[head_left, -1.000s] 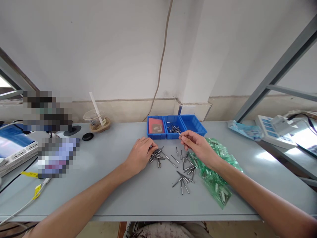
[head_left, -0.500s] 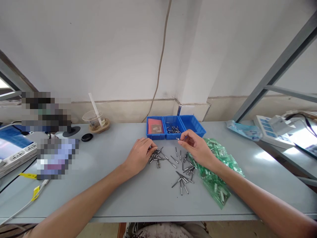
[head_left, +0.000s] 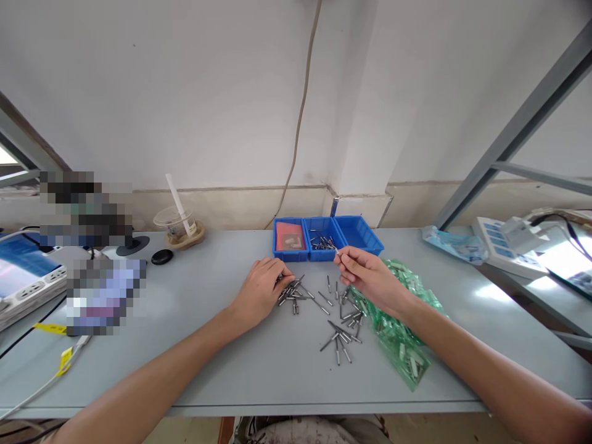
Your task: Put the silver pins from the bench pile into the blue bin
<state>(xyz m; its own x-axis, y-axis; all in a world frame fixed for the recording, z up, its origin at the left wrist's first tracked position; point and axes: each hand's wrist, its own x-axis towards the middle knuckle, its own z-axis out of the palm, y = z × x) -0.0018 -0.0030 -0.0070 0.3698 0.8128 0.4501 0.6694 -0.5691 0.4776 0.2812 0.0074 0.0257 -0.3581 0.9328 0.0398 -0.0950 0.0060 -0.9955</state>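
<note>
Pin point(head_left: 338, 252) pinched at its end between thumb and forefinger of right hand point(head_left: 365, 274), lifted off the table point(head_left: 208, 345), just short of the middle bin point(head_left: 324, 240), which already has pins in it. Left hand point(head_left: 261, 290) lies curled over the near pile of pins point(head_left: 291, 290), fingers closed loosely on them; can't tell how many it grips. More loose pins point(head_left: 342, 327) scattered between the hands, green bag point(head_left: 402, 327) under right wrist. Risks, as a guess: the pinch is thin and at the tip, so the pin could slip and drop back into the scatter or bounce off the bin rim; it could land in the red-lined bin point(head_left: 289, 237) or empty bin point(head_left: 361, 233) beside; right forearm could drag the bag and sweep pins off the table edge.
</note>
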